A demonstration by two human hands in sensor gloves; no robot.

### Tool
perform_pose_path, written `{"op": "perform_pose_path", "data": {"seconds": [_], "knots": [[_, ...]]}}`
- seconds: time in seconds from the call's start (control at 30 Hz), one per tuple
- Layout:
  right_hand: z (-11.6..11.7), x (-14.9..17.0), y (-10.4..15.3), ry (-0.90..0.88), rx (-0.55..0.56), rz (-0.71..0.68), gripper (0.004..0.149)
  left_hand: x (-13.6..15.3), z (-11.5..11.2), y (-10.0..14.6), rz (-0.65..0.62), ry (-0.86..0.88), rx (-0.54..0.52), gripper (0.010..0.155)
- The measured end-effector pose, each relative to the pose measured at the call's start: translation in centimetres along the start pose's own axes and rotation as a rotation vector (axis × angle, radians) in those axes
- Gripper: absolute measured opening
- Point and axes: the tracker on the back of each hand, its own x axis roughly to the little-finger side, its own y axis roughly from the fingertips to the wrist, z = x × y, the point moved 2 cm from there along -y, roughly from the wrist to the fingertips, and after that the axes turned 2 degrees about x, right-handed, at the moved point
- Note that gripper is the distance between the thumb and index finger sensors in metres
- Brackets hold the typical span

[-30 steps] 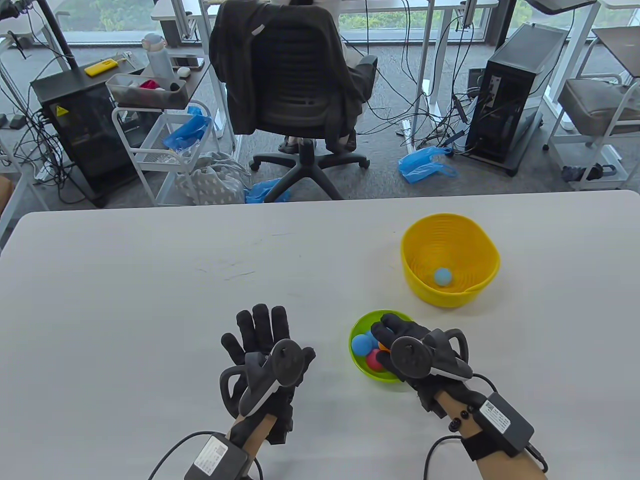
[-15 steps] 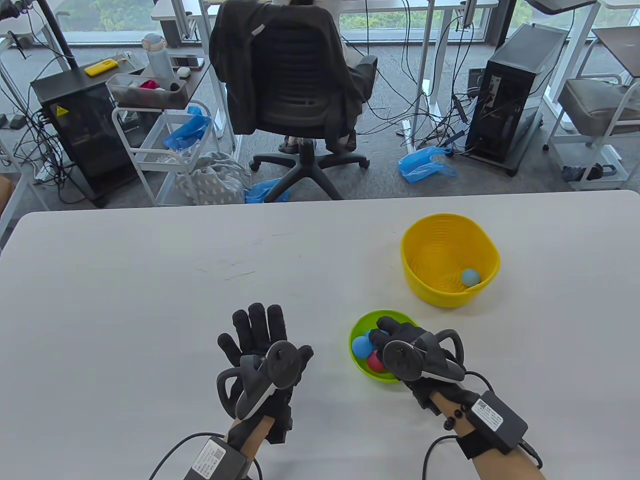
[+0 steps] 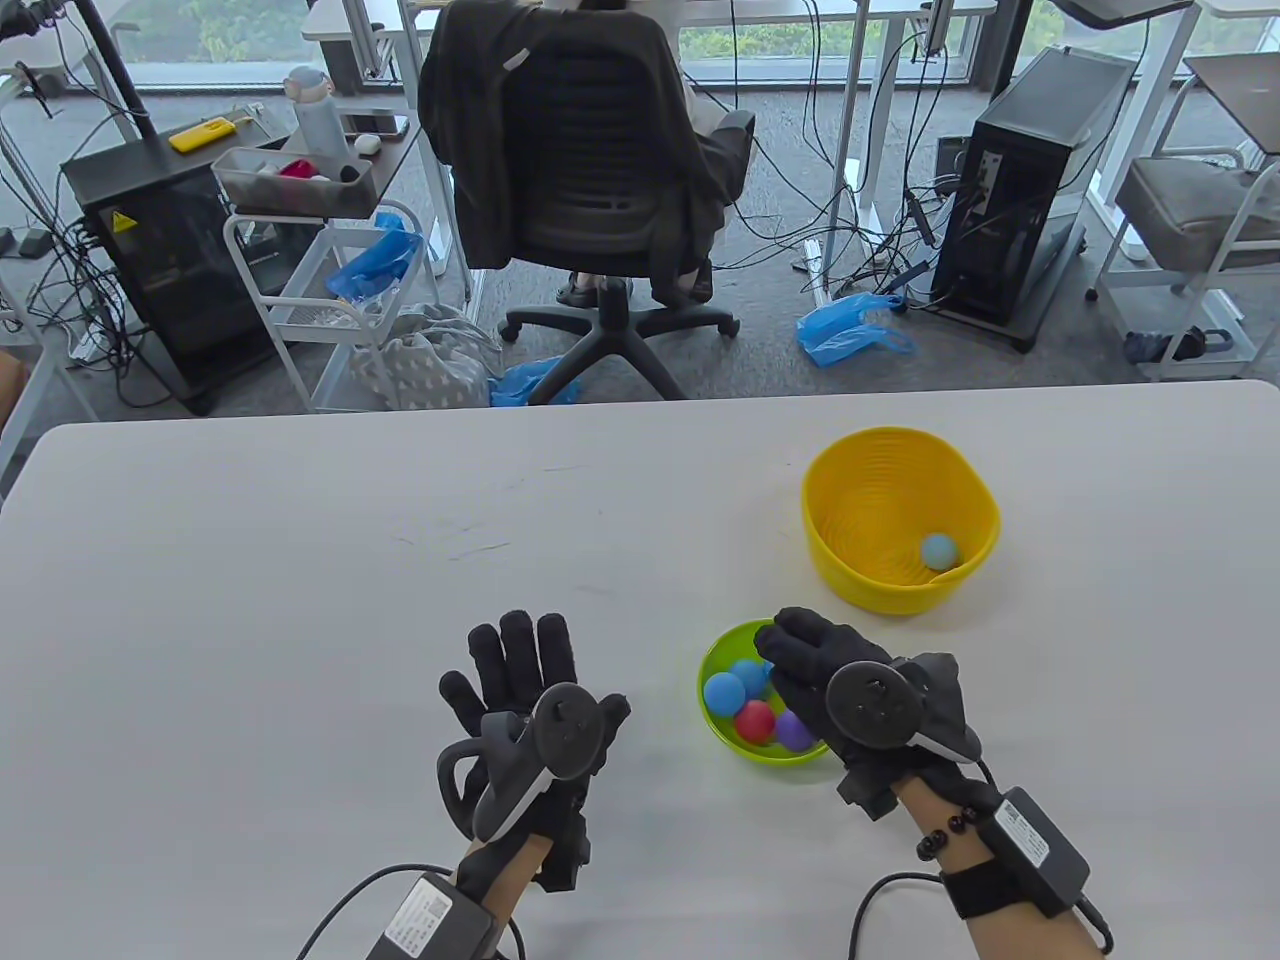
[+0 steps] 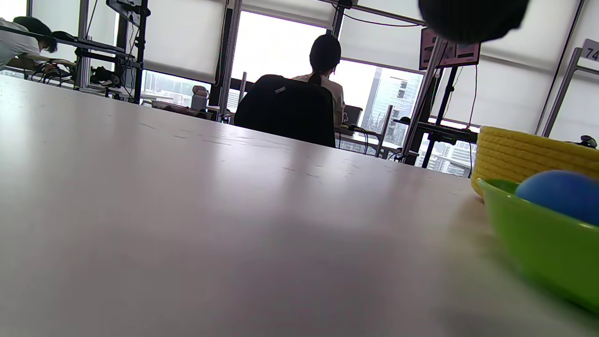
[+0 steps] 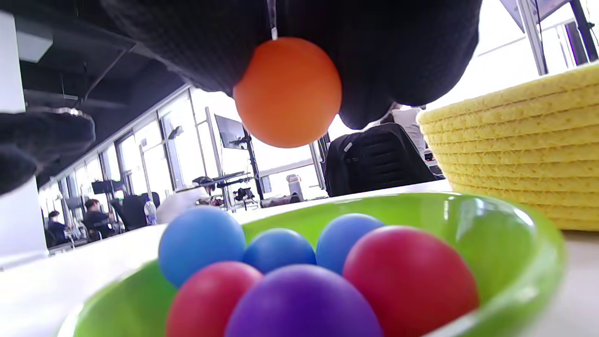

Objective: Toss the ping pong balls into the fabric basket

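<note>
Over green bowl [image 3: 722, 740] | my right hand [image 3: 820, 665] pinches orange ball [image 5: 287, 91] | left hand [image 3: 520, 690] spread flat on desk [image 3: 300, 600] | lob softly toward yellow basket [image 3: 900, 520].

A yellow woven basket [image 3: 900, 518] stands upright on the surface at about 2 o'clock from centre, holding one pale blue ball [image 3: 938, 550] against its wall at 4 o'clock. Just beside it, at its 7 o'clock, a green bowl [image 3: 712, 668] holds blue balls [image 3: 722, 690], red balls [image 3: 755, 721] and a purple ball [image 3: 795, 731]. An orange ball [image 5: 288, 92] is held by gloved fingers [image 5: 402, 51] above the bowl.
</note>
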Motion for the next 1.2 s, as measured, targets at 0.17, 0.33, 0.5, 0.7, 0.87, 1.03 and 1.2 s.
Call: {"op": "perform_pose_path", "data": {"seconds": [0.17,0.33,0.5,0.7,0.87,1.03,1.2], "knots": [[-1.1,2.5,0.1,-0.152,0.066,0.091,0.044,-0.3,-0.2,0.0,-0.009,0.006,0.014,0.093],[-2.0,6.0,0.2,-0.462,0.161,0.237,0.046,-0.5,-0.6,0.0,-0.014,0.004,0.035,0.093],[-2.2,9.6,0.8,-0.792,0.243,0.415,0.049,-0.6,-0.7,0.0,-0.02,0.004,0.039,0.093],[-0.8,13.5,1.7,-1.358,0.22,0.534,0.074,-0.8,-0.7,0.0,-0.02,-0.015,0.039,0.093],[-1.4,15.6,2.7,-1.44,0.3,0.556,0.078,-0.8,-0.7,0.0,-0.009,-0.021,0.033,0.093],[-2.9,16.1,3.4,-1.424,0.371,0.544,0.075,-0.5,-0.4,0.0,0.011,-0.028,0.02,0.093],[-3.9,15.6,3.4,-1.313,0.395,0.513,0.069,-0.3,0.1,0.1,0.024,-0.024,-0.008,0.093]]}}
